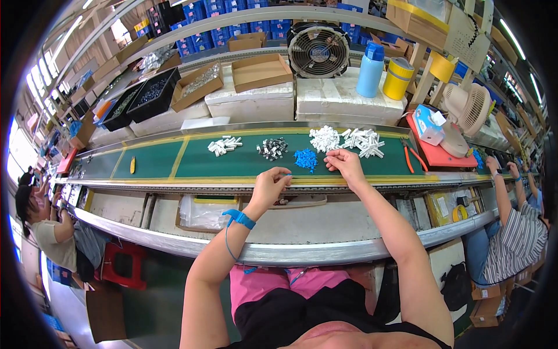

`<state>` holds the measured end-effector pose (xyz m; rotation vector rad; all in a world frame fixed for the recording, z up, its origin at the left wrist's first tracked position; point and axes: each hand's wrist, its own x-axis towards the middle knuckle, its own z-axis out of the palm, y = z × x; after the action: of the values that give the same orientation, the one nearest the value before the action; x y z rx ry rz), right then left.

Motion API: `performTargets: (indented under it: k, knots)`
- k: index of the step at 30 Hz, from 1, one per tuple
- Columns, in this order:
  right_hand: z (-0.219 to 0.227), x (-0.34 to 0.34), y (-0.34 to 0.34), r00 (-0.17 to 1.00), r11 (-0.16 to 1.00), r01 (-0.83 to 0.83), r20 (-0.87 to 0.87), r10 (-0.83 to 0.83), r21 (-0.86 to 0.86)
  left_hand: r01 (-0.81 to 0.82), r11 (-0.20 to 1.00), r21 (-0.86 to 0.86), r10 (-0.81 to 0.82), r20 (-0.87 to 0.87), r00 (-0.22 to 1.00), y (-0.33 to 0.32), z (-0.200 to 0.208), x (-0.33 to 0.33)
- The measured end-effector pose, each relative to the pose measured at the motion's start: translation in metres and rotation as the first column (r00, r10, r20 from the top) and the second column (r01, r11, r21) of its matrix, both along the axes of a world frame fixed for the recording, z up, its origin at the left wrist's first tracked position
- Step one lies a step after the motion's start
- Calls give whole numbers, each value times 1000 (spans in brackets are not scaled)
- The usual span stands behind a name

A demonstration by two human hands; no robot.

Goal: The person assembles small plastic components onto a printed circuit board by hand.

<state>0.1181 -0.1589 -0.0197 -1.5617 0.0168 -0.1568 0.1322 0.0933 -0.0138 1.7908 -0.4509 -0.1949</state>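
Heap of small, bright-blue, plastic-looking pcs [306, 160] on flat green belt [200, 166] sits btwn L hand [272, 185] & R hand [347, 168], abt equally near; both hands' fingers curled, can't tell if gripping.

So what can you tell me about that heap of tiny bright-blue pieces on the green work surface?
The heap of tiny bright-blue pieces lies loose and low on the flat green work surface, its outline uneven. The pieces look like plastic, though each is too small to make out its shape. It sits between a pile of black-and-silver pieces on its left and the person's right hand, which appears not to touch it.
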Motion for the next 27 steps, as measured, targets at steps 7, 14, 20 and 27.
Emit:
performTargets:
  k: [7,14,20,27]
  knots:
    - [0,0,2,1000,1000,29,1,-29,-7,-7,1000,-2,7,6,1000,0,1,-1]
    - [-3,0,1,999,997,37,8,-37,-61,-10,1000,-15,10,17,1000,-1,-4,3]
    - [-3,4,3,999,996,39,25,-37,-81,-132,990,-44,137,142,980,23,19,20]
    - [-9,4,-11,999,994,53,4,-53,-100,-519,828,213,301,613,731,143,41,38]
